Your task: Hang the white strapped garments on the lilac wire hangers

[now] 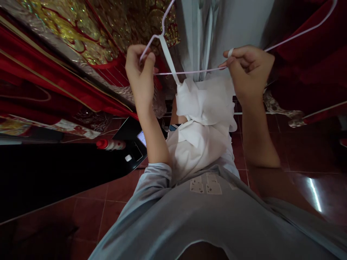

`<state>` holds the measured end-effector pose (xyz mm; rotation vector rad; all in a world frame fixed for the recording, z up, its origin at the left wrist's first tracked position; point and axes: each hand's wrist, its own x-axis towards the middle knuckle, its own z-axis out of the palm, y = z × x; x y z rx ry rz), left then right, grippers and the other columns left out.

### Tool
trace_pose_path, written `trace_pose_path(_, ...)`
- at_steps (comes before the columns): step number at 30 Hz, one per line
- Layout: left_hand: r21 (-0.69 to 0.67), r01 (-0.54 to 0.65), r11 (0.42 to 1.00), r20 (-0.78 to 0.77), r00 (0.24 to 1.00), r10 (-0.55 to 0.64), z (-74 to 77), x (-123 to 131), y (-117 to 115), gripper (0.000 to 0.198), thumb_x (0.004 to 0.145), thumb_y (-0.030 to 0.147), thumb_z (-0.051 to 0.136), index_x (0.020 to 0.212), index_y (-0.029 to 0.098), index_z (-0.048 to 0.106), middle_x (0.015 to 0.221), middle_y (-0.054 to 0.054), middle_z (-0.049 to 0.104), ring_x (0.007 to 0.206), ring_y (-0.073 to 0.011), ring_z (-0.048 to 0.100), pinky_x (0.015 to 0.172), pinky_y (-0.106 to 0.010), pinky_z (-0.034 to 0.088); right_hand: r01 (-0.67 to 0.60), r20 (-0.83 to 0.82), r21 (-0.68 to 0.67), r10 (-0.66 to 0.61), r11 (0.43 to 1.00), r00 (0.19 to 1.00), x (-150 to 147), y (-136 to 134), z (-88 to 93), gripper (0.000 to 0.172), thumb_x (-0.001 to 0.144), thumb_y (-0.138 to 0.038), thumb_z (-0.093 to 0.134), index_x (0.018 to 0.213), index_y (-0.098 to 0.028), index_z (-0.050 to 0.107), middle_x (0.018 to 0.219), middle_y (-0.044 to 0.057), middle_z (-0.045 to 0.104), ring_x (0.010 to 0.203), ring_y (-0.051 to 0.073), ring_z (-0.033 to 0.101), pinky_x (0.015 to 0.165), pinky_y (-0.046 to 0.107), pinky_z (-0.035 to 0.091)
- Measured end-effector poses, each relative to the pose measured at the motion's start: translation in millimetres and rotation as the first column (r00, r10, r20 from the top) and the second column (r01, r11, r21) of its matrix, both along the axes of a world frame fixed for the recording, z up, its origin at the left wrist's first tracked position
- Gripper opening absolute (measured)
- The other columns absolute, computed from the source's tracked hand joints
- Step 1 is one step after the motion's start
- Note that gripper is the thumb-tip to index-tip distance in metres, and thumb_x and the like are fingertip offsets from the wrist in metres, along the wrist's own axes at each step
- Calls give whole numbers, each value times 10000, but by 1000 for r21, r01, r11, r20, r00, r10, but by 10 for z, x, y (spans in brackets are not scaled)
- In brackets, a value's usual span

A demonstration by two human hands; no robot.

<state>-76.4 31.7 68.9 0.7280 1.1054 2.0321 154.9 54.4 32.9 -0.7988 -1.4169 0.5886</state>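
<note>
Nearest the camera is the person's pale grey-blue shirt (206, 220), with both forearms rising out of it toward the middle of the view. Between the arms hangs a white garment (203, 122), bunched and folded over itself. Its lower part rests against the shirt front and its upper part reaches the wire above.

The left hand (141, 72) has its fingers (149, 59) pinched together on the sloping shoulder of a thin pale wire hanger (189, 72), just below the hook. The right hand (249, 68) is closed around the other end of the hanger's straight bar, fingers curled tight on the wire. A narrow white band lies over its forefinger. A white strap (169, 61) of the garment runs up from the bunched cloth and crosses the bar close to the left hand. The hanger is held up in the air between both hands, bar roughly level, with the garment hanging from it.

Below and beyond lies the red tiled floor (114, 202). At the left a black desk (54, 173) carries a red-capped bottle (110, 144) lying on its side and a phone (141, 138) with its screen lit. Farther off, red cloth with gold embroidery (81, 32) fills the upper left and dark red cloth (311, 61) the right. A grey wall (238, 21) stands between them.
</note>
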Motion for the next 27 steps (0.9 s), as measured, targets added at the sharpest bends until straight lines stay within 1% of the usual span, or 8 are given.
trace_pose_path(2, 24, 128, 992, -11, 992, -128, -182, 55, 3, 240, 1029, 7, 535, 895, 200, 583, 732, 23, 539, 724, -179, 571, 753, -297, 442, 4, 5, 1, -4, 1000, 1000, -14, 14, -12, 371, 736, -652, 708, 811, -289, 707, 925, -3, 720, 706, 185, 685, 667, 364, 557)
trace_pose_path(5, 66, 132, 989, 146, 979, -141, -425, 234, 9, 236, 1083, 40, 438, 985, 235, 527, 744, 39, 604, 794, -170, 612, 802, -301, 428, 43, -12, 16, -42, 999, 999, -41, 33, -35, 420, 740, -661, 698, 805, -246, 698, 907, 20, 718, 682, 178, 679, 649, 354, 544)
trace_pose_path(8, 116, 184, 976, 99, 976, -196, -538, 448, 1, 224, 1101, 105, 429, 955, 241, 530, 821, 23, 684, 830, -173, 642, 804, -289, 451, 54, 1, 34, -54, 998, 999, -43, 44, -45, 356, 790, -593, 690, 867, -246, 714, 915, 26, 716, 683, 169, 674, 631, 338, 525)
trace_pose_path(14, 114, 123, 986, -12, 992, -122, -472, 499, 2, 326, 1087, 100, 449, 831, 267, 562, 786, 16, 691, 785, -207, 688, 733, -306, 478, 130, -160, 235, -94, 963, 983, 185, 128, 39, 294, 858, -473, 656, 989, -234, 768, 763, 20, 706, 377, 28, 429, 343, 191, 237)
trace_pose_path(18, 205, 142, 968, -60, 989, -132, -468, 419, 37, 395, 1081, 16, 363, 816, 251, 538, 726, 29, 674, 676, -179, 650, 711, -286, 500, 269, -241, 261, -207, 927, 948, 675, 267, 137, 226, 725, -337, 765, 928, -240, 777, 840, -29, 714, 557, 34, 603, 483, 150, 407)
trace_pose_path(21, 215, 127, 968, -60, 991, -116, -486, 414, 60, 388, 1079, 38, 388, 817, 269, 558, 730, 17, 667, 687, -201, 661, 714, -301, 522, 394, -331, 217, -312, 893, 890, 1104, 375, 172, 121, 636, -215, 780, 756, -208, 766, 694, -69, 671, 788, 89, 683, 662, 178, 484)
trace_pose_path(24, 161, 109, 981, -24, 994, -107, -480, 427, 66, 386, 1073, 18, 391, 816, 254, 558, 727, 14, 650, 709, -192, 678, 727, -294, 538, 301, -193, 108, -277, 947, 941, 1366, 450, 164, 142, 670, -124, 734, 800, -170, 767, 663, -60, 645, 654, 73, 638, 557, 186, 417)
trace_pose_path(27, 76, 104, 992, 26, 994, -106, -469, 429, 59, 342, 1077, 72, 442, 820, 263, 563, 749, 6, 668, 813, -205, 709, 771, -306, 553, 163, -156, 94, -147, 982, 977, 1413, 512, 147, 230, 656, -72, 739, 859, -178, 767, 757, -40, 684, 755, 98, 671, 645, 211, 472)
